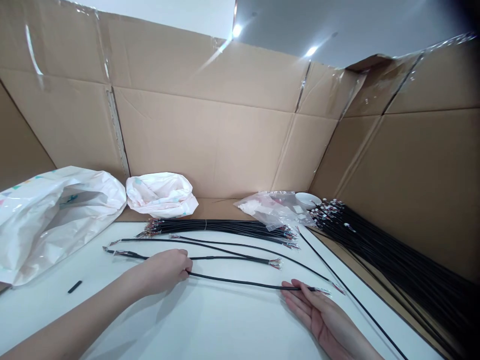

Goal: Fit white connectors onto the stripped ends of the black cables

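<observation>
A black cable [236, 282] with stripped wire ends stretches between my hands, just over the white table. My left hand [168, 270] pinches it with closed fingers. Near its right end, my right hand [315, 310] holds the cable between thumb and fingers, the other fingers stretched out underneath. Thin coloured wires stick out past my right thumb. Behind it lie several loose black cables [225, 246] with fanned wire ends. Farther back rests a tied bundle of black cables [221, 226]. The part of the cable inside my left hand is hidden.
White plastic bags [161, 195] stand at the back left. A clear bag of white connectors [273, 207] and a white bowl [308, 200] sit at the back right. A large cable pile [393, 250] lies right. A short black piece [75, 286] lies left. Cardboard walls [206, 140] surround the table.
</observation>
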A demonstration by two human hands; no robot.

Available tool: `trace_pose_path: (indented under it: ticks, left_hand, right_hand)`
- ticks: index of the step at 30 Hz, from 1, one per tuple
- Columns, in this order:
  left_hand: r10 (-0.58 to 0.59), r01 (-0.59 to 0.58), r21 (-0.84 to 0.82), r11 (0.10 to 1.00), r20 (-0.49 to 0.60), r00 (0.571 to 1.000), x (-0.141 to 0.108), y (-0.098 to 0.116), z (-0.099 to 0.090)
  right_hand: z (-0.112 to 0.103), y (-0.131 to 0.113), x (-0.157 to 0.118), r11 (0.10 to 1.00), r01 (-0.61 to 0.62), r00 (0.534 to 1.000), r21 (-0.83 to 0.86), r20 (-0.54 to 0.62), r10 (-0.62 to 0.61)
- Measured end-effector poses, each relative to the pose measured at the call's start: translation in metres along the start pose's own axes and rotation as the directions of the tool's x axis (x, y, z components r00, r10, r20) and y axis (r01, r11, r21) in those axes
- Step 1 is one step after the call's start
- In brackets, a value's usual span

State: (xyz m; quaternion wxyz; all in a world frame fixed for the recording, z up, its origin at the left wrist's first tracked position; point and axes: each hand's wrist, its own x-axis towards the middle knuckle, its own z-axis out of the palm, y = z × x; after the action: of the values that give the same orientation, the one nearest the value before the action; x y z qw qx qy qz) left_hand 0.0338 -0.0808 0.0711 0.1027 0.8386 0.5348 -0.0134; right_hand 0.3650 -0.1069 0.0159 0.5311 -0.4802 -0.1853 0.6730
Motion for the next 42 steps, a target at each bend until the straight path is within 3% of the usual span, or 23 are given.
trace_pose_path:
  ticks: [5,8,12,18,21,23,24,26,27,29,31,34,36,38,42]
  left_hand:
    - [-0.18,0.165,0.345,0.924,0.013,0.984,0.0,0.032,0.015]
    - [-0.224,0.207,0.352,0.913,0.008,0.975,0.004,0.042,0.025]
    - [-0.24,0.228,0.343,0.911,-0.007,0.971,0.007,0.039,0.029]
    - [-0.273,0.27,0.354,0.896,-0.042,0.961,0.007,0.031,0.031]
    - [-0.302,0.301,0.364,0.881,-0.056,0.952,0.006,0.028,0.032]
    - [-0.322,0.327,0.372,0.869,-0.077,0.943,0.006,0.027,0.035]
    - [-0.329,0.338,0.377,0.862,-0.092,0.94,0.005,0.028,0.036]
    - [-0.324,0.346,0.388,0.854,-0.123,0.938,0.005,0.03,0.039]
    - [-0.312,0.34,0.392,0.855,-0.134,0.94,0.006,0.032,0.041]
    - [-0.278,0.313,0.394,0.864,-0.144,0.95,0.007,0.034,0.044]
    - [-0.239,0.278,0.392,0.877,-0.144,0.96,0.008,0.035,0.046]
    - [-0.195,0.237,0.385,0.892,-0.144,0.97,0.011,0.033,0.046]
    - [-0.172,0.216,0.38,0.899,-0.147,0.974,0.012,0.031,0.046]
    - [-0.146,0.192,0.375,0.907,-0.148,0.978,0.013,0.032,0.047]
    - [-0.072,0.117,0.365,0.924,-0.134,0.988,0.015,0.036,0.049]
  right_hand:
    - [-0.004,-0.007,0.008,0.996,0.079,0.995,-0.047,-0.055,-0.082]
    - [-0.013,-0.015,0.017,0.987,0.135,0.983,-0.09,-0.111,-0.144]
    - [-0.023,-0.027,0.024,0.971,0.195,0.967,-0.138,-0.135,-0.214]
    - [-0.024,-0.03,0.026,0.96,0.112,0.983,-0.258,-0.116,-0.145]
    - [-0.026,-0.028,0.029,0.907,0.132,0.981,-0.4,-0.08,-0.178]
    - [-0.029,-0.028,0.032,0.812,0.199,0.966,-0.548,-0.031,-0.258]
    - [-0.031,-0.029,0.034,0.723,0.226,0.952,-0.652,-0.01,-0.307]
    - [-0.035,-0.033,0.037,0.427,0.276,0.893,-0.861,0.066,-0.445]
    - [-0.036,-0.036,0.038,0.236,0.288,0.839,-0.928,0.126,-0.529]
    - [-0.037,-0.041,0.038,-0.112,0.288,0.689,-0.951,0.287,-0.666]
    - [-0.031,-0.044,0.035,-0.32,0.316,0.542,-0.893,0.446,-0.712]
    - [-0.009,-0.043,0.029,-0.435,0.435,0.421,-0.788,0.605,-0.675]
    - [0.011,-0.04,0.028,-0.455,0.523,0.39,-0.721,0.677,-0.625]
    - [0.033,-0.034,0.03,-0.454,0.602,0.409,-0.657,0.742,-0.531]
    - [0.072,-0.016,0.045,-0.469,0.654,0.538,-0.593,0.801,-0.263]
